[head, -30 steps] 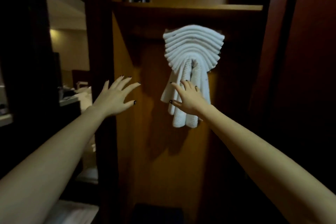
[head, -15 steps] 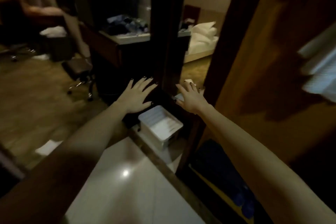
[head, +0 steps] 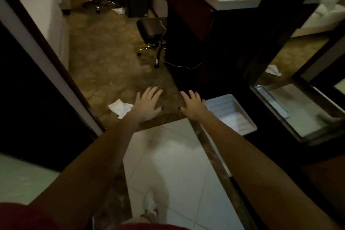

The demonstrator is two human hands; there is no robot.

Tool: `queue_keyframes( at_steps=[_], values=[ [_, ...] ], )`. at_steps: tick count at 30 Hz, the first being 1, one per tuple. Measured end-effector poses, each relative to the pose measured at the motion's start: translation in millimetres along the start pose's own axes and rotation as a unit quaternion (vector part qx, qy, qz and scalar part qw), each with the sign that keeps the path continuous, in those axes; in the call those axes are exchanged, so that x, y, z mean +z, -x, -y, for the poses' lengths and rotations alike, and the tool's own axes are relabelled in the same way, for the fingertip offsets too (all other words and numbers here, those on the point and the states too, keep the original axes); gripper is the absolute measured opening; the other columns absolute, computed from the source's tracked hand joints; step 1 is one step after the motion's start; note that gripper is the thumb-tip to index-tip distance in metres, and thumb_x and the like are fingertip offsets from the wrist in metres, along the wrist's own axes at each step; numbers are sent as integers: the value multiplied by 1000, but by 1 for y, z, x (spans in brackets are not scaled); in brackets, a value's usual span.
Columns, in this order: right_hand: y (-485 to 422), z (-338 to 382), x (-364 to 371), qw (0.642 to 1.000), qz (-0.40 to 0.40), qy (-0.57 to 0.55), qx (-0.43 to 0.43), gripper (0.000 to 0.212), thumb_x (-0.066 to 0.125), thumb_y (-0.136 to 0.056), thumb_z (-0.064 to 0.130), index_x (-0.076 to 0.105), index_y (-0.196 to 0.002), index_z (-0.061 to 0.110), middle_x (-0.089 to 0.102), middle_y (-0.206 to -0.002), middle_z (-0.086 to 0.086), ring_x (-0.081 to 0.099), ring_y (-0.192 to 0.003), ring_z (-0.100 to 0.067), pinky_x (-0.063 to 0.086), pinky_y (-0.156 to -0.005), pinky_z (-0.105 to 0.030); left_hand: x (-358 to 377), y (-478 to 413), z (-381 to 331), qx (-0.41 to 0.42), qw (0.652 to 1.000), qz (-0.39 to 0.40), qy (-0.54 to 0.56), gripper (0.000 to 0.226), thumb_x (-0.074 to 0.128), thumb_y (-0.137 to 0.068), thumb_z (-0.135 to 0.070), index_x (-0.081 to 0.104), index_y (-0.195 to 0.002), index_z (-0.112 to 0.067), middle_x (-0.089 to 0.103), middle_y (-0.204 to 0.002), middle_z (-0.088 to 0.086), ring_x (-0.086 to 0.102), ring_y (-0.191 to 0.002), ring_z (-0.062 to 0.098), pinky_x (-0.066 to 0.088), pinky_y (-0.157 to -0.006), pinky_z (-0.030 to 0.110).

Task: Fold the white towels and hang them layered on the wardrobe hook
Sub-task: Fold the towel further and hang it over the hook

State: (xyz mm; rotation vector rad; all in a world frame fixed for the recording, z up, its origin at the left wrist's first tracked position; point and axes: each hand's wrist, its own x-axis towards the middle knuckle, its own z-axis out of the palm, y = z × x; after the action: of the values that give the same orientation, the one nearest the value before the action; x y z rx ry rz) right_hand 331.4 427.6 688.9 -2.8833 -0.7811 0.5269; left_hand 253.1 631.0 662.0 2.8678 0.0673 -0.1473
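My left hand (head: 147, 104) and my right hand (head: 192, 105) are spread flat and hold nothing. One white towel (head: 120, 108) lies on the floor by my left hand. One white bin (head: 231, 115) sits by my right.

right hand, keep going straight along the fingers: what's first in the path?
Likely the dark cabinet: the right hand is open and empty, its fingers aimed up-frame at the cabinet's lower corner. Depth is unclear; nothing else shows in between. The white bin lies off to its right.

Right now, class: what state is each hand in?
Left hand: open, fingers spread, holding nothing.
Right hand: open, fingers spread, holding nothing.
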Motion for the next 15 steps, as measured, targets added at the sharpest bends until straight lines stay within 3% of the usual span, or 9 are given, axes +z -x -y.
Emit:
queue_keyframes(
  at_steps=[15],
  values=[
    [-309,141,30,988,126,9,-86,72,47,-100,45,6,-156,30,4,-165,-8,1,-151,-34,9,-118,-59,6,-123,258,-157,986,60,15,72,41,-100,-48,4,-157,-26,-2,-165,-1,-4,-151,21,5,-117,60]
  ],
)
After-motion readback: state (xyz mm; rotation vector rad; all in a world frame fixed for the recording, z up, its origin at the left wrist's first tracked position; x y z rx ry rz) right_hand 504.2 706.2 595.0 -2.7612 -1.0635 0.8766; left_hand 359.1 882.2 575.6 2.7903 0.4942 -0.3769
